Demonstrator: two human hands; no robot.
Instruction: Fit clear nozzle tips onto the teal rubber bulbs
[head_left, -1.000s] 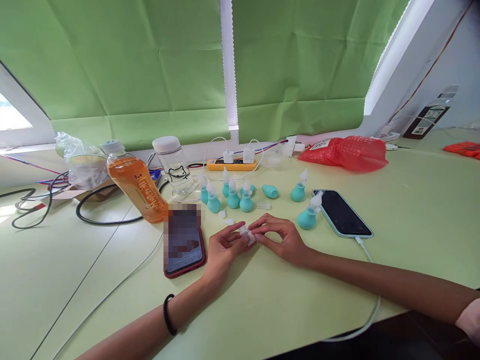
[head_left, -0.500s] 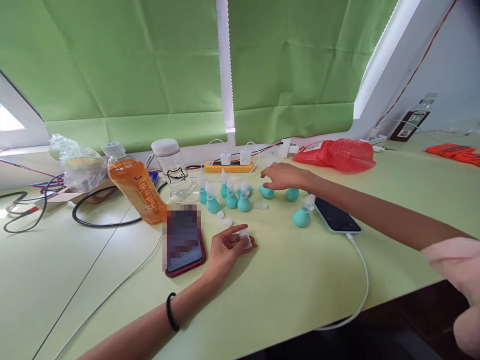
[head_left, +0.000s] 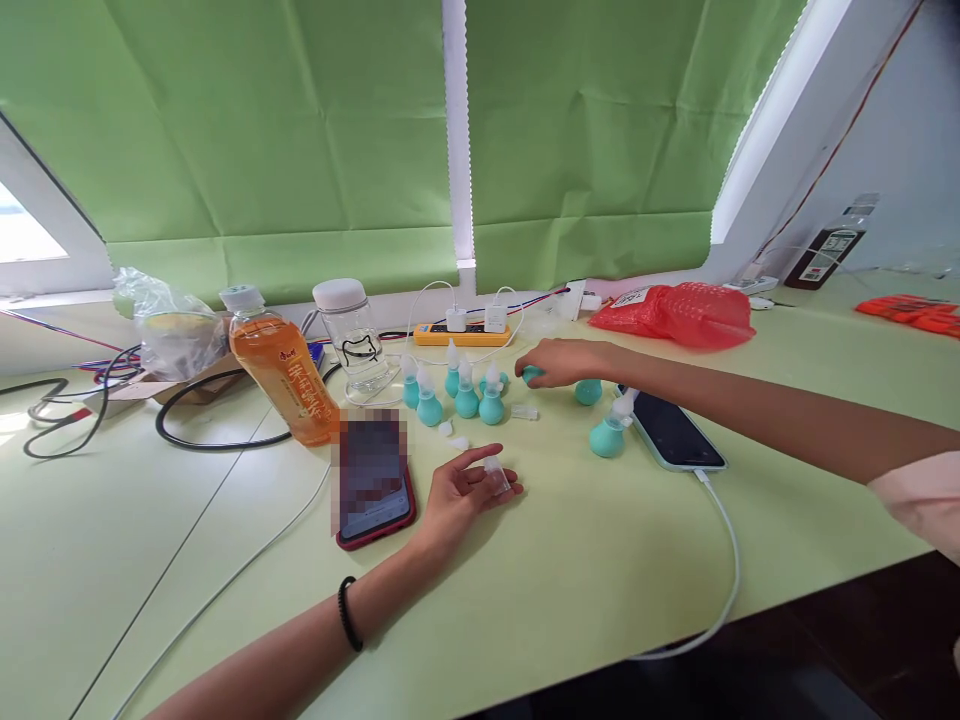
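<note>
The left hand (head_left: 457, 490) rests on the pale green desk (head_left: 562, 590), just right of a red-cased phone (head_left: 373, 482). Its thumb and fingers pinch a small clear tip (head_left: 495, 476), and the forefinger is stretched out above it. The right hand (head_left: 562, 362) reaches well forward across the desk, and its fingers curl down around a teal bulb (head_left: 531, 375) that lies on its side beside a row of standing nasal aspirators (head_left: 466, 398), each a teal bulb with a clear tip already on it. Whether the gripped bulb has left the desk cannot be told. Judging from the finished pieces, the step in hand is bringing a bare bulb together with the tip held in the other hand. That would call for bringing the bulb back to the left hand, turning its neck toward the tip, and pressing the two together squarely, because both parts are small and the bulb looks soft enough to buckle. A few loose clear pieces (head_left: 525, 411) lie near the row. Another aspirator (head_left: 609, 433) stands just beside a phone in a teal case (head_left: 671, 430) with its charging cable (head_left: 726, 560) plugged in. Further left stand an orange tea bottle (head_left: 281, 375) and a clear water bottle (head_left: 352, 338).
</note>
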